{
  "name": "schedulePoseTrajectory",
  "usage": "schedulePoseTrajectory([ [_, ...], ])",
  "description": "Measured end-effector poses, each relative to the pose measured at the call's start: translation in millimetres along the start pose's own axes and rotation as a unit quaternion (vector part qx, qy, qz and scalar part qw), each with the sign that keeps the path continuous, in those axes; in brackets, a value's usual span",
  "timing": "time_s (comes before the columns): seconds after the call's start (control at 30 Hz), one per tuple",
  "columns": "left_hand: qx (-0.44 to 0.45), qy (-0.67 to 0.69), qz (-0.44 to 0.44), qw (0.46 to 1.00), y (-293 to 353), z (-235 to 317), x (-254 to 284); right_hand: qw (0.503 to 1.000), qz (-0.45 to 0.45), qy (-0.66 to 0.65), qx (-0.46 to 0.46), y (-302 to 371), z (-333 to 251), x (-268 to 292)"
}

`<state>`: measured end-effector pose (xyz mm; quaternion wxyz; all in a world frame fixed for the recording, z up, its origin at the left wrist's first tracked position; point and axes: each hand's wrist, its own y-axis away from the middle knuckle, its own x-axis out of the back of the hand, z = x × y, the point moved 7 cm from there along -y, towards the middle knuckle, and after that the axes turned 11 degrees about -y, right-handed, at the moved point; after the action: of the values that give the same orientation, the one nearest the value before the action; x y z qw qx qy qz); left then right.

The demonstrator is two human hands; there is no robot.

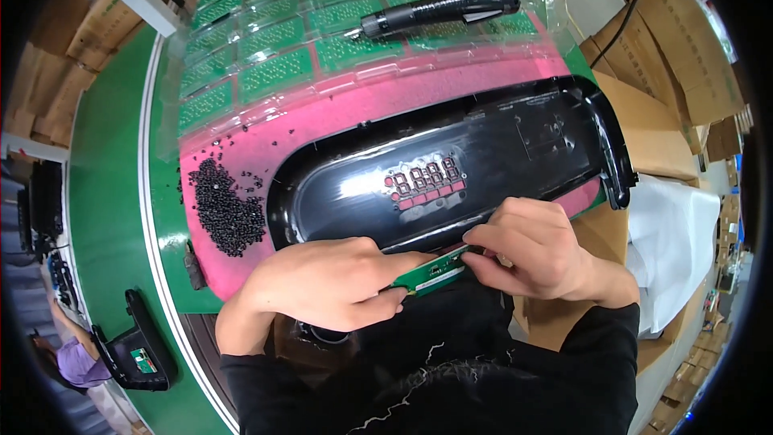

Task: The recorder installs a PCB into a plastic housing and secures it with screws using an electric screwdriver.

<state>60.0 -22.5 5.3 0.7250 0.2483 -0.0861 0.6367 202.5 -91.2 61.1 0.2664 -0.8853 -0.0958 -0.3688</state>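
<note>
Close to my body, my left hand (342, 280) grips one end of a small green circuit board (433, 274). At its other end, the pinched fingers of my right hand (527, 248) hold the board too. Just beyond my hands lies a long black plastic housing (346, 145) with a glossy inner face. Cut-outs shaped like digits (425, 180) show the pink mat through its middle. A heap of small black screws (225, 205) sits on the pink mat (306, 125) left of the housing.
A black electric screwdriver (443, 12) rests on clear trays of green circuit boards (278, 64) at the back. Cardboard boxes (644, 113) and white foam sheeting (672, 242) stand at the right. Far left, a second black housing (133, 346) holds a board near another person (80, 358).
</note>
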Motion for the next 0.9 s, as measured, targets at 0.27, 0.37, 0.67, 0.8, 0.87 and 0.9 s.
schedulePoseTrajectory([
  [0.27, 0.014, 0.002, 0.263, 0.965, 10, -1, 51, 0.907, 0.126, -0.294, -0.274, 25, 49, 16],
  [0.37, 0.0, 0.023, 0.287, 0.958, 7, -6, 54, 0.829, 0.164, -0.409, -0.345, 32, 74, 14],
  [0.67, 0.037, -0.086, 0.369, 0.925, 11, -22, 62, 0.917, 0.031, -0.326, -0.23, 3, 88, 17],
  [0.8, 0.085, -0.134, 0.355, 0.921, 4, -28, 64, 0.968, 0.007, -0.188, -0.168, -2, 104, 14],
  [0.87, 0.12, -0.168, 0.34, 0.917, 2, -30, 65, 0.976, 0.016, -0.164, -0.141, -3, 109, 11],
  [0.9, 0.122, -0.167, 0.338, 0.918, 1, -30, 65, 0.976, 0.016, -0.167, -0.142, -3, 110, 10],
])
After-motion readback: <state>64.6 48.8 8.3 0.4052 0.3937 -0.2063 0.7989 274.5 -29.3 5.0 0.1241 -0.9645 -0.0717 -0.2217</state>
